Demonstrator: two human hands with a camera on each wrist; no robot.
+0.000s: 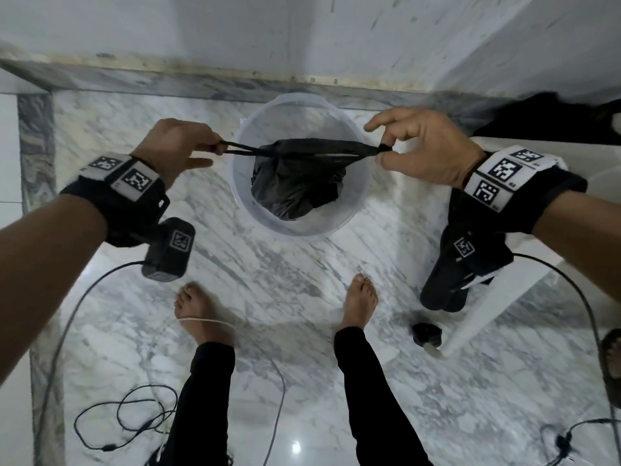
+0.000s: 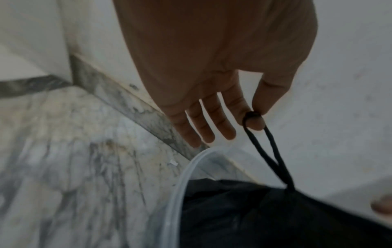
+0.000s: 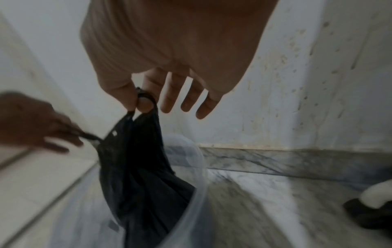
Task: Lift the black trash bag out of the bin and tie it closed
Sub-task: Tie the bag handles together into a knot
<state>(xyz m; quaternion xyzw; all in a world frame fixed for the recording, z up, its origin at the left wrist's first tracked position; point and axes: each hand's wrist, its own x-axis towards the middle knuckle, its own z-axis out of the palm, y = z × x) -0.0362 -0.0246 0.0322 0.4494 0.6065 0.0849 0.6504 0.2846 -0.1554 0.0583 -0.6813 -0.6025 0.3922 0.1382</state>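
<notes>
A black trash bag point(image 1: 295, 183) hangs inside a translucent round bin point(image 1: 353, 210) on the marble floor. Its top is stretched taut between both hands above the bin's rim. My left hand point(image 1: 215, 150) pinches a thin black handle loop point(image 2: 269, 151) between thumb and index finger, the other fingers straight. My right hand point(image 1: 384, 150) pinches the opposite handle point(image 3: 144, 97) the same way, at the bin's right. In the right wrist view the bag point(image 3: 140, 167) drops down into the bin point(image 3: 197, 198), with the left hand point(image 3: 42, 127) blurred at the left.
The bin stands close to a white wall point(image 1: 268, 35) with a grey marble skirting point(image 1: 201, 82). My bare feet point(image 1: 201, 311) stand just before it. Cables point(image 1: 127, 418) lie on the floor. A white stool or chair point(image 1: 497, 297) stands at the right, with dark items near it.
</notes>
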